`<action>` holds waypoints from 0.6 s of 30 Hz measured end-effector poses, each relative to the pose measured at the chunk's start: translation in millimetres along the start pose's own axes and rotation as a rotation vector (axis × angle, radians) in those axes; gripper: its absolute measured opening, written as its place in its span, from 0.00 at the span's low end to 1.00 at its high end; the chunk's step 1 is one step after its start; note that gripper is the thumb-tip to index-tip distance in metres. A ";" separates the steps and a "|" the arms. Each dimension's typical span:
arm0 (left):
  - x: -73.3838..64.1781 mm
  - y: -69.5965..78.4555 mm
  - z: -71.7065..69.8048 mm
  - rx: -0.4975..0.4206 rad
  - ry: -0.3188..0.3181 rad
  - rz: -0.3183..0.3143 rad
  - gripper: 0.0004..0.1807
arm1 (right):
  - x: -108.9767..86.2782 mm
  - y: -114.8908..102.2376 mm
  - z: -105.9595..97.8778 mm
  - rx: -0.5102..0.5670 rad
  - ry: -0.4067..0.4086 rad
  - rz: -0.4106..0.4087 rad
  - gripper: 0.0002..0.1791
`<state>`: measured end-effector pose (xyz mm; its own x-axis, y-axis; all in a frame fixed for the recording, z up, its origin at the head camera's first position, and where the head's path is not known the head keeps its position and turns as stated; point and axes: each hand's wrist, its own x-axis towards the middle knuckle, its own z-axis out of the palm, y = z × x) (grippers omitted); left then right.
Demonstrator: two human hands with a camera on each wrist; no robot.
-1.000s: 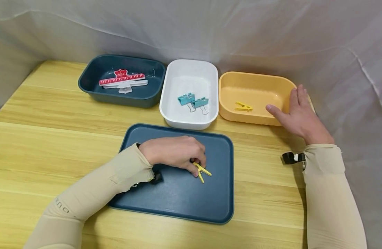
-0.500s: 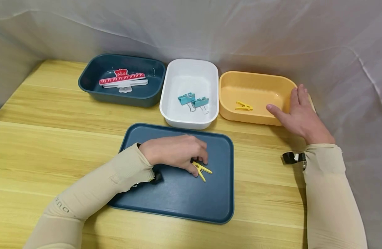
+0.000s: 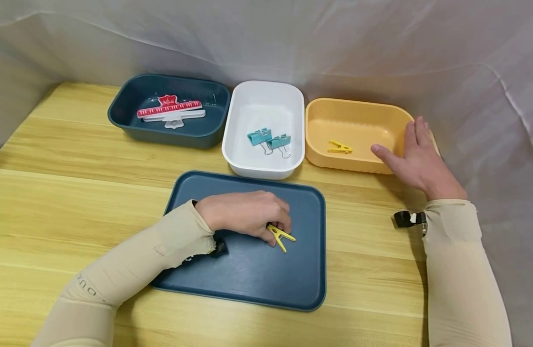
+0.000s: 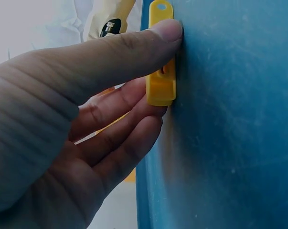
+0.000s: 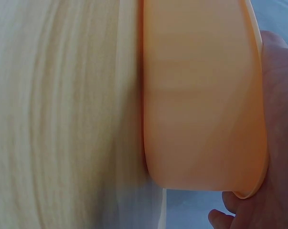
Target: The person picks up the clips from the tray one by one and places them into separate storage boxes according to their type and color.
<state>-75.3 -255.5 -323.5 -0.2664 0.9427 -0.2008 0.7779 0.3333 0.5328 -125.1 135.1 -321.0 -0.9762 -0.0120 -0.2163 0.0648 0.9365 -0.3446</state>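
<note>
In the head view, my left hand (image 3: 246,213) is low over the dark blue flat tray (image 3: 249,279) and pinches a yellow clothespin (image 3: 286,235) between thumb and fingers. The left wrist view shows my thumb across the side of that clothespin (image 4: 161,88), close to the tray's surface. My right hand (image 3: 422,166) rests on the right end of the yellow-orange bin (image 3: 349,161), fingers straight and thumb spread. From the right wrist, the bin's side wall (image 5: 201,119) hides part of that hand (image 5: 282,119). Another yellow clothespin (image 3: 339,147) lies inside the bin.
A white bin (image 3: 266,171) holds teal binder clips (image 3: 259,137). To its left, a dark blue bin (image 3: 162,136) holds a red clip (image 3: 168,110) and a white clip (image 3: 174,118). Pale cloth (image 3: 266,38) hangs behind the wooden table (image 3: 75,193).
The clothespin in my left hand has turned slightly on the tray, and the left fingers have shifted a little. My right hand and the bins have stayed in place.
</note>
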 end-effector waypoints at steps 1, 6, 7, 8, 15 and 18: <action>0.1 -0.2 0.0 -0.001 0.000 0.001 0.10 | 0.0 0.1 0.0 0.000 0.000 0.001 0.62; 0.0 -1.0 0.0 -0.003 -0.002 -0.001 0.10 | -0.6 0.2 0.1 0.002 -0.003 0.005 0.62; 0.0 -1.1 0.0 -0.003 -0.001 -0.001 0.09 | -0.7 0.1 0.1 0.003 -0.004 0.006 0.62; 0.0 -1.3 0.2 -0.003 -0.001 -0.001 0.10 | -0.7 0.0 0.0 0.002 -0.005 0.006 0.62; -0.1 -1.9 0.3 -0.006 0.011 0.001 0.10 | 0.2 -1.2 -0.3 0.002 -0.005 0.001 0.62; 0.4 -2.3 0.7 -0.001 0.013 -0.001 0.10 | 0.3 -0.7 0.5 0.001 -0.001 0.002 0.62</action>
<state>-76.8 -255.9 -325.4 -0.2744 0.9425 -0.1908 0.7772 0.3342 0.5332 -125.3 134.3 -321.3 -0.9759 -0.0110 -0.2180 0.0666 0.9362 -0.3451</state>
